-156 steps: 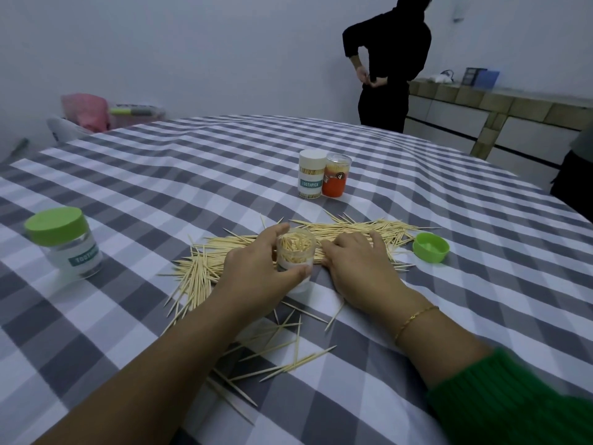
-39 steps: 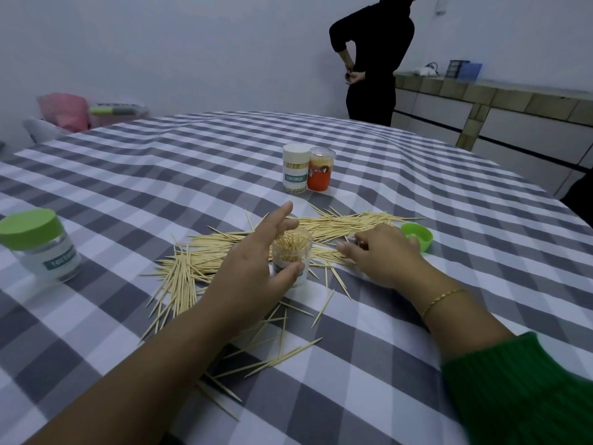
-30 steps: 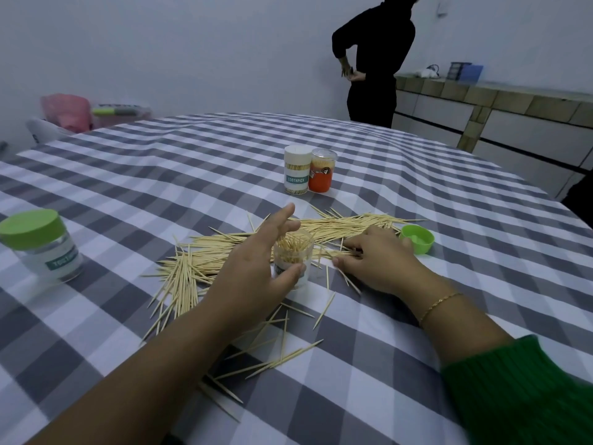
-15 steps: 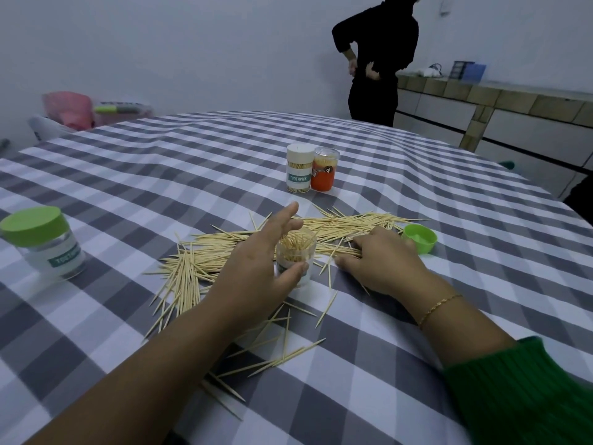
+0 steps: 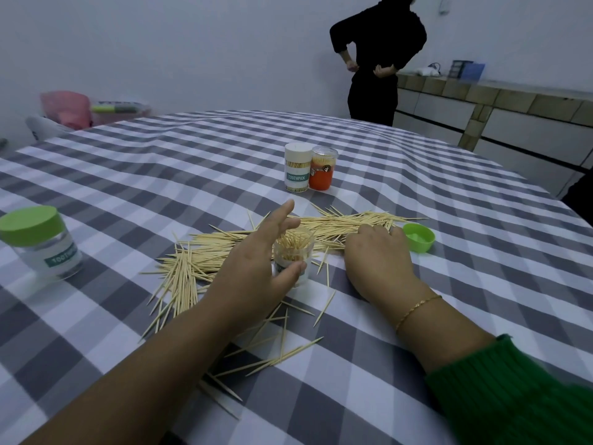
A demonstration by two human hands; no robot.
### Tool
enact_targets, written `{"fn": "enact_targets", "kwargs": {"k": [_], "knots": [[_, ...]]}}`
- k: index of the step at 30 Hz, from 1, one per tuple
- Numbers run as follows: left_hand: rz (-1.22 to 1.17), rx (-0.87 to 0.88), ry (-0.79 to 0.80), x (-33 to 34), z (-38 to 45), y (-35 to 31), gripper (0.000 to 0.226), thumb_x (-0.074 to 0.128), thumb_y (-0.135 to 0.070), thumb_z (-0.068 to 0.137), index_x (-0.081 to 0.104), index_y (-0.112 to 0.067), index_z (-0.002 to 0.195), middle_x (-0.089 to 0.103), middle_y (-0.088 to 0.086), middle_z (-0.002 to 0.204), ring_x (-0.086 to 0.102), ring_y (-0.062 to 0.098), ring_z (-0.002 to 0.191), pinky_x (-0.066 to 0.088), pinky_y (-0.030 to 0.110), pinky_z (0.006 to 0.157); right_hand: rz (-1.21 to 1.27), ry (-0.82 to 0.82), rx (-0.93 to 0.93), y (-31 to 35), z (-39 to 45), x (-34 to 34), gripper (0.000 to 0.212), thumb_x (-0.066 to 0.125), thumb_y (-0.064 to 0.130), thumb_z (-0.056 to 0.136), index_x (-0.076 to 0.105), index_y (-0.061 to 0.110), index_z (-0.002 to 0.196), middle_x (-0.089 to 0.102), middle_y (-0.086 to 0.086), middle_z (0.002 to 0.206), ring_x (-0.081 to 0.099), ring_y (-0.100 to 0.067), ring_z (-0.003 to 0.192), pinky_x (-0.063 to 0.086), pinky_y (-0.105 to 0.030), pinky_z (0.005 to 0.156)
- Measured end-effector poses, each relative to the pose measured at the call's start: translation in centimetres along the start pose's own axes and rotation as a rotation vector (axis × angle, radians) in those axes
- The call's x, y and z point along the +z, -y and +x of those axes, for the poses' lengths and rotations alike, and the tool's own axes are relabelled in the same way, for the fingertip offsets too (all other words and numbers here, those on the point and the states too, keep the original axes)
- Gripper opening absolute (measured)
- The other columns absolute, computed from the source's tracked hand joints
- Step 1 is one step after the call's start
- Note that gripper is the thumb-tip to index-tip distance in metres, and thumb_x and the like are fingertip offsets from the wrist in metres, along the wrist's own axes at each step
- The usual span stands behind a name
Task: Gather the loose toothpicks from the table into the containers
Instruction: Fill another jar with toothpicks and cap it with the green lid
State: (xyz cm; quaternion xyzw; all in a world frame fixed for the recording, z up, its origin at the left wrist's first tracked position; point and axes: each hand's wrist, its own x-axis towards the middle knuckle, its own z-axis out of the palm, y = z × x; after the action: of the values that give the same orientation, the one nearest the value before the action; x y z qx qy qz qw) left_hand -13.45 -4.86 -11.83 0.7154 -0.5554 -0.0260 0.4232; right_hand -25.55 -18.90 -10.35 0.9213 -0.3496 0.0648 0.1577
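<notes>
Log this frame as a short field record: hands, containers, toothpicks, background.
left hand: grips the open clear plastic jar, part-filled with toothpicks
right hand: rests on the loose wooden toothpicks, fingers curled
lid: green plastic cap lies upturned beside the right hand
closed containers: green-lidded clear jar; white-lidded jar next to orange-labelled jar
background: person in black standing

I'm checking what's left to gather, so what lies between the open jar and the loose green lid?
In the head view, the right hand resting on a band of loose toothpicks lies between the open jar and green lid.
</notes>
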Motion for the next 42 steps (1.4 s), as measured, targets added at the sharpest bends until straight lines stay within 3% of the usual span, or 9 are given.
{"fn": "enact_targets", "kwargs": {"k": [6, 13, 16, 22, 25, 31, 34, 39, 42], "knots": [[0.005, -0.011, 0.002, 0.0, 0.0, 0.0, 0.081, 0.068, -0.022, 0.084, 0.011, -0.059, 0.127, 0.036, -0.043, 0.118, 0.026, -0.038, 0.101, 0.026, -0.001, 0.084, -0.009, 0.012, -0.002, 0.2, -0.2, -0.2, 0.028, 0.039, 0.009, 0.09, 0.052, 0.011, 0.115, 0.056, -0.01, 0.119, 0.048, -0.028, 0.113, 0.029, -0.039, 0.1], [0.004, -0.028, -0.014, -0.1, -0.1, -0.3, 0.083, 0.068, -0.023, 0.084, 0.008, -0.056, 0.13, 0.037, -0.036, 0.124, 0.028, -0.022, 0.11, 0.029, 0.007, 0.088, 0.167, -0.022, 0.099, -0.7, 0.6, -0.4, 0.019, 0.037, 0.012, 0.095, 0.053, 0.02, 0.099, 0.065, -0.003, 0.1, 0.056, -0.028, 0.098, 0.027, -0.041, 0.098], [-0.025, -0.051, -0.011, -0.1, -0.1, -0.5, 0.085, 0.068, -0.024, 0.084, 0.006, -0.058, 0.13, 0.035, -0.03, 0.133, 0.032, -0.013, 0.117, 0.033, 0.019, 0.095, 0.45, -0.006, 0.147, -1.1, 1.2, -0.4, 0.02, 0.035, 0.014, 0.098, 0.053, 0.021, 0.091, 0.063, -0.002, 0.087, 0.051, -0.025, 0.081, 0.03, -0.038, 0.094], [-0.148, -0.158, 0.026, -0.2, -0.1, -0.6, 0.088, 0.07, -0.023, 0.083, 0.011, -0.044, 0.146, 0.04, -0.011, 0.146, 0.046, 0.009, 0.127, 0.04, 0.035, 0.105, 1.567, 0.07, 0.225, -0.1, 1.2, -1.3, 0.025, 0.041, 0.007, 0.099, 0.058, 0.016, 0.082, 0.061, -0.005, 0.073, 0.059, -0.019, 0.07, 0.049, -0.03, 0.076], [-0.158, -0.168, 0.025, -0.2, -0.1, -0.8, 0.088, 0.071, -0.022, 0.083, 0.012, -0.043, 0.146, 0.044, -0.009, 0.144, 0.048, 0.01, 0.126, 0.041, 0.037, 0.106, 1.755, -0.038, 0.306, 0.4, 1.0, -2.0, 0.023, 0.039, 0.011, 0.101, 0.056, 0.018, 0.088, 0.065, -0.001, 0.076, 0.066, -0.01, 0.068, 0.045, -0.015, 0.061], [-0.163, -0.171, 0.048, 0.0, -0.2, -1.2, 0.087, 0.07, -0.023, 0.084, 0.012, -0.044, 0.145, 0.042, -0.009, 0.146, 0.048, 0.013, 0.127, 0.041, 0.038, 0.105, 2.046, -0.176, 0.302, 1.6, 0.7, -2.4, 0.019, 0.037, 0.014, 0.101, 0.055, 0.018, 0.095, 0.071, 0.001, 0.075, 0.07, -0.017, 0.086, 0.048, -0.025, 0.076], [-0.16, -0.169, 0.041, 0.0, -0.2, -1.3, 0.086, 0.07, -0.024, 0.084, 0.013, -0.044, 0.145, 0.042, -0.01, 0.145, 0.049, 0.012, 0.125, 0.042, 0.039, 0.104, 2.105, -0.159, 0.251, 2.2, 0.3, -2.7, 0.018, 0.037, 0.013, 0.101, 0.054, 0.015, 0.096, 0.071, -0.005, 0.08, 0.07, -0.02, 0.087, 0.052, -0.03, 0.085], [-0.159, -0.163, 0.029, 0.1, -0.3, -1.3, 0.085, 0.07, -0.023, 0.083, 0.015, -0.043, 0.145, 0.044, -0.006, 0.145, 0.051, 0.012, 0.123, 0.043, 0.04, 0.103, 1.927, -0.058, 0.182, 3.3, -0.2, -2.3, 0.018, 0.042, 0.018, 0.1, 0.058, 0.022, 0.093, 0.074, 0.002, 0.092, 0.064, -0.02, 0.102, 0.052, -0.035, 0.085], [-0.151, -0.161, 0.03, 0.0, -0.3, -1.3, 0.085, 0.07, -0.025, 0.083, 0.015, -0.043, 0.145, 0.044, -0.007, 0.145, 0.051, 0.011, 0.123, 0.043, 0.041, 0.103, 1.811, -0.025, 0.149, 3.1, -0.5, -2.4, 0.02, 0.041, 0.021, 0.1, 0.061, 0.022, 0.1, 0.071, 0.009, 0.101, 0.061, -0.006, 0.099, 0.047, -0.008, 0.068]]}}
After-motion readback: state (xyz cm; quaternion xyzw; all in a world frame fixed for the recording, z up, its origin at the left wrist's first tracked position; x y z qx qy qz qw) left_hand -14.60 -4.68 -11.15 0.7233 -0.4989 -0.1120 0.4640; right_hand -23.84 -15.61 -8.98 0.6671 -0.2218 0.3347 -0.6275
